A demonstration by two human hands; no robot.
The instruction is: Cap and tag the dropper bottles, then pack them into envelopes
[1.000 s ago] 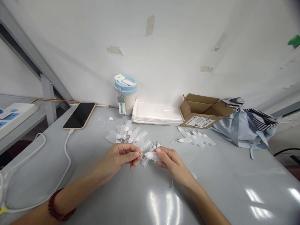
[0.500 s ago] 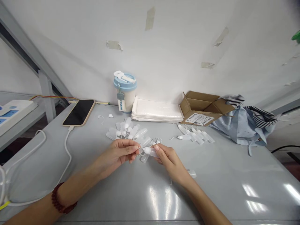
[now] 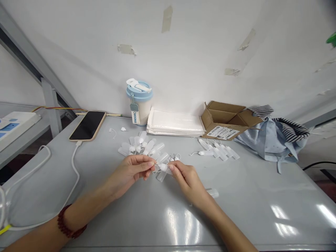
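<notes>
My right hand (image 3: 187, 180) grips a small clear plastic bottle (image 3: 165, 168) with a white tip, held sideways just above the grey table (image 3: 168, 217). My left hand (image 3: 132, 171) pinches something thin at the bottle's tip, too small to name. Both hands meet in front of a pile of similar clear bottles (image 3: 143, 147). A row of capped bottles (image 3: 219, 152) lies to the right. One loose bottle (image 3: 212, 192) lies by my right wrist.
A phone (image 3: 88, 125) on a white cable (image 3: 76, 164) lies at the left. A blue-lidded cup (image 3: 138, 101), a stack of white bags (image 3: 174, 124), an open cardboard box (image 3: 227, 119) and a blue cloth bag (image 3: 273, 140) line the wall.
Both hands with the bottle have drifted slightly left and away from me. The pinch at the bottle's tip has tightened. The view has tilted down a little.
</notes>
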